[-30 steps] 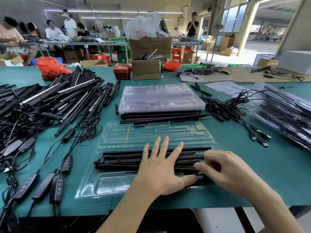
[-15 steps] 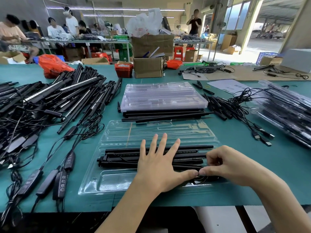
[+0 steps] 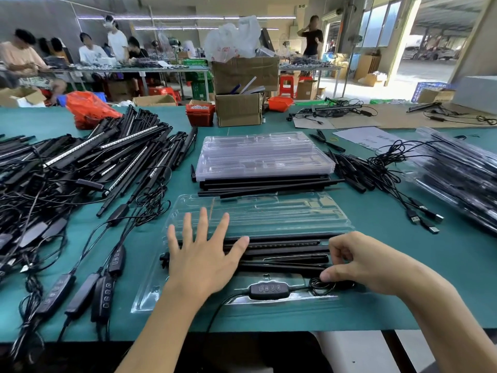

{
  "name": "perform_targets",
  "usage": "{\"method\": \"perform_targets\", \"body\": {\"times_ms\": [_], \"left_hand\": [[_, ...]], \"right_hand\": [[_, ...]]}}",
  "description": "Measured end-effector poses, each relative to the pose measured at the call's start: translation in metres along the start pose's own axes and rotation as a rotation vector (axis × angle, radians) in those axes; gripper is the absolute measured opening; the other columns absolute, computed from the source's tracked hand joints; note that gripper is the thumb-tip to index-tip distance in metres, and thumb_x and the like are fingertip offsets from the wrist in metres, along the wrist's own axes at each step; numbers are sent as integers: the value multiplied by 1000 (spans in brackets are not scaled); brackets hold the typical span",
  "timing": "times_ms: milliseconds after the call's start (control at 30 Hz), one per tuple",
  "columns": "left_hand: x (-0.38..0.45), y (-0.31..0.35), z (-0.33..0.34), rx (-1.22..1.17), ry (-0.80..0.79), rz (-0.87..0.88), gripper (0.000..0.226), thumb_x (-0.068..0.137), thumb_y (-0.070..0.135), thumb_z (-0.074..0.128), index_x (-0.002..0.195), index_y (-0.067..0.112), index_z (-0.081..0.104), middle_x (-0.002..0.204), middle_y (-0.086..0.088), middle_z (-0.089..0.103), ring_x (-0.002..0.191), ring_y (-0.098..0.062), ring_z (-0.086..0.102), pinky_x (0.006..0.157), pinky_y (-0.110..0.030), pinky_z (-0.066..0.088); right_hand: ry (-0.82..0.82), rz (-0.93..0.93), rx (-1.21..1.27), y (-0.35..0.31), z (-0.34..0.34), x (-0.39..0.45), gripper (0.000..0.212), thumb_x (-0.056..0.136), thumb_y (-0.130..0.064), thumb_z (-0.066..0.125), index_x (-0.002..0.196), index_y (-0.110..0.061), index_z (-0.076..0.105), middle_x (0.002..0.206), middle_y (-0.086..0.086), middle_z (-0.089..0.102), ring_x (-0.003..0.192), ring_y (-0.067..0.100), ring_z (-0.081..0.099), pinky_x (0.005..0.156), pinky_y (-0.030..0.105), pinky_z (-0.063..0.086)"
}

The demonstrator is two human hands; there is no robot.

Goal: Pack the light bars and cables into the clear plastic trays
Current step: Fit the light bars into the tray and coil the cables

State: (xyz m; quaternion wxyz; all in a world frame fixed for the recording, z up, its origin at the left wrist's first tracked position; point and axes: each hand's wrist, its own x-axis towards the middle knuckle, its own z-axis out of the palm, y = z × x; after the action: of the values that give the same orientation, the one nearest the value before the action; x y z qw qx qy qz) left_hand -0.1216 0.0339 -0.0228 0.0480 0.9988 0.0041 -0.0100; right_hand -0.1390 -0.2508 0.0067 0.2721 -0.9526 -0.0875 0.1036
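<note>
**Tucking a cable into a clear tray**

A person's left hand (image 3: 200,258), fingers spread flat, is pressing black light bars (image 3: 282,251) into an open clear tray (image 3: 258,211) on the green table (image 3: 403,305). The right hand (image 3: 357,261) is pinching a coiled black cable (image 3: 326,285) at the tray's near edge. Best to keep the coil tight, seating it fully inside its pocket beside the controller (image 3: 269,289).

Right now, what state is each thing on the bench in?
Open tray: lid folded back, partly filled.
Light bars: lying in the tray.
Inline controller: seated in the front slot.
Cable coil: pinched by right hand.
Left hand: flat, fingers spread.
Tray stack: closed, empty.
</note>
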Motion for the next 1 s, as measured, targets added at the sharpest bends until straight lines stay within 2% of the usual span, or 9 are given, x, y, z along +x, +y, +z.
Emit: {"method": "perform_targets", "body": {"times_ms": [100, 200, 333, 400, 500, 700, 767, 900, 1000], "left_hand": [[-2, -3, 7, 13, 7, -2, 79, 82, 82, -5, 153, 49, -15, 165, 1, -21, 151, -29, -23, 118, -55, -14], [0, -2, 4, -18, -41, -12, 84, 78, 85, -7, 153, 49, -14, 165, 2, -21, 150, -28, -24, 117, -55, -17], [7, -13, -9, -162, -7, -63, 96, 73, 88, -4, 157, 42, 5, 168, -2, -1, 153, -24, -8, 120, -55, -4], [15, -26, -17, -155, 50, -144, 89, 82, 85, 5, 156, 37, 17, 164, -9, 13, 151, -29, 6, 119, -55, 10], [25, -44, -25, -169, -11, -212, 78, 90, 78, 17, 154, 35, 25, 156, -12, 27, 141, -34, 22, 112, -53, 26], [28, -53, -29, -342, 38, -271, 66, 95, 64, 40, 149, 27, 32, 141, -14, 44, 131, -36, 39, 102, -49, 38], [25, -52, -32, -243, 60, -285, 61, 96, 62, 39, 145, 26, 38, 139, -13, 47, 129, -36, 40, 99, -46, 39], [26, -39, -40, 28, 81, -193, 46, 96, 57, 43, 130, 27, 50, 136, -11, 45, 125, -32, 35, 98, -48, 36], [43, -21, -47, -75, 118, 4, 29, 97, 42, 48, 122, 32, 57, 127, 0, 56, 121, -26, 44, 100, -45, 39]], "right_hand": [[-17, 5, 7, -1, -1, 2, 42, 73, -37, 87, 63, -19, 51, 48, -13, 50, 47, 3, 40, 53, 23, 32], [-38, -10, 15, 1, -2, 1, 42, 76, -36, 85, 63, -19, 49, 48, -16, 50, 47, 3, 40, 53, 22, 31], [-74, -29, 37, 3, -3, 0, 42, 79, -34, 83, 64, -19, 46, 48, -15, 47, 48, 4, 37, 52, 20, 30], [-84, -29, 37, 3, -4, 0, 43, 79, -35, 83, 64, -20, 46, 48, -14, 47, 48, 4, 37, 53, 22, 30], [-99, -31, 49, 4, -5, 0, 42, 79, -35, 83, 64, -19, 47, 49, -13, 47, 49, 5, 36, 54, 22, 30], [-140, 51, 34, 7, -6, -3, 43, 74, -47, 84, 63, -24, 50, 55, -7, 46, 53, 8, 39, 57, 29, 34], [-167, 60, 38, 9, -7, -6, 40, 72, -50, 84, 60, -29, 52, 54, -8, 46, 53, 8, 38, 57, 29, 34], [-179, 63, 43, 10, -7, -8, 38, 70, -52, 84, 61, -32, 53, 54, -8, 46, 53, 9, 38, 58, 29, 33], [-196, 91, 17, 8, -9, -5, 39, 67, -56, 84, 61, -32, 54, 56, -7, 48, 54, 9, 39, 61, 31, 34]]}}
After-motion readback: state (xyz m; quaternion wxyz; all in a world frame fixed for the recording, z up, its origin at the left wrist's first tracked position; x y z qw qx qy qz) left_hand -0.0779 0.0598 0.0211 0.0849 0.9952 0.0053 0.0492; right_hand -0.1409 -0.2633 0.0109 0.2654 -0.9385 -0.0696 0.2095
